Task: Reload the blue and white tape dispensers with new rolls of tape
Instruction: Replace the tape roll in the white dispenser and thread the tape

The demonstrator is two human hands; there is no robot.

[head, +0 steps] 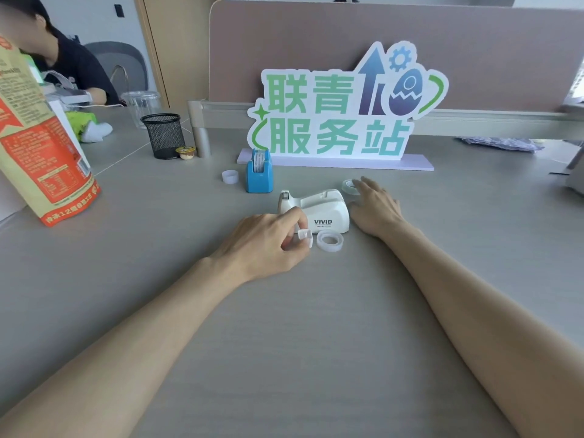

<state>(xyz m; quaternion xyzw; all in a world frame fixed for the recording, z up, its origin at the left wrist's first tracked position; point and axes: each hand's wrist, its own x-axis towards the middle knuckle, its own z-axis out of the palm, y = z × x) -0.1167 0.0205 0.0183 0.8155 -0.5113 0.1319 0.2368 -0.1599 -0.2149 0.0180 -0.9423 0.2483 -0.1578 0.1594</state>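
The white tape dispenser [322, 210], marked VIVID, stands mid-table with its roll slot empty. My left hand [268, 245] is in front of it, fingers shut on a small white spindle hub [306, 237]. An empty-looking white tape core ring [330, 241] lies flat just right of that hub. My right hand [376, 207] rests flat beside the dispenser's right end, fingers spread, fingertips touching a clear tape roll [350, 186]. Behind stands the blue tape dispenser [259, 172] with a roll seated in it. A small white core ring [230, 177] lies to its left.
A large cut-out sign on a base [341, 115] stands behind the dispensers. At the left are a red and tan bag [41, 147], a black mesh pen cup [164, 135] and a small jelly cup [185, 152]. A person sits at the far left.
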